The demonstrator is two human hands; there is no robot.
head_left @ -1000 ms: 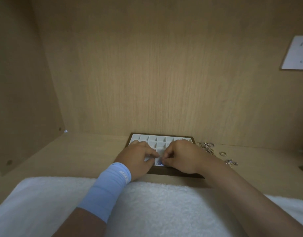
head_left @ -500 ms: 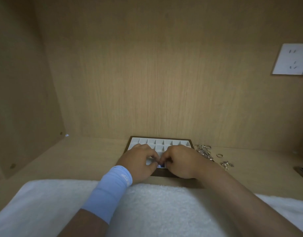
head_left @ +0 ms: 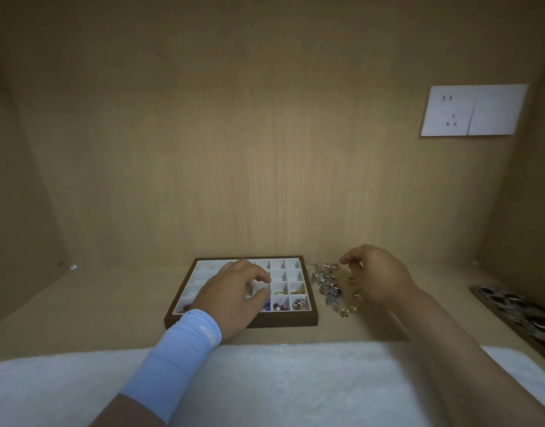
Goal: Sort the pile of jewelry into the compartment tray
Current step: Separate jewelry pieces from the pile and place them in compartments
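A brown compartment tray [head_left: 283,321] with white cells sits on the wooden shelf. Its front right cells hold small coloured and gold pieces [head_left: 299,303]. My left hand [head_left: 234,298] lies over the tray's left and middle cells, fingers curled, thumb and fingertips close together above a cell; whether it holds anything I cannot tell. A pile of silver and gold jewelry [head_left: 329,285] lies just right of the tray. My right hand [head_left: 376,275] hovers over the pile's right side with fingers bent downward, and whether it holds a piece is hidden.
A white towel [head_left: 280,383] covers the shelf's front edge under my forearms. A dark tray with patterned items [head_left: 524,315] lies at the far right. A white wall socket [head_left: 471,110] sits on the back panel. Wooden walls enclose left, back and right.
My right hand has left the tray and moved right to the jewelry pile. My left hand stays over the tray. The view has tilted, showing more of the tray.
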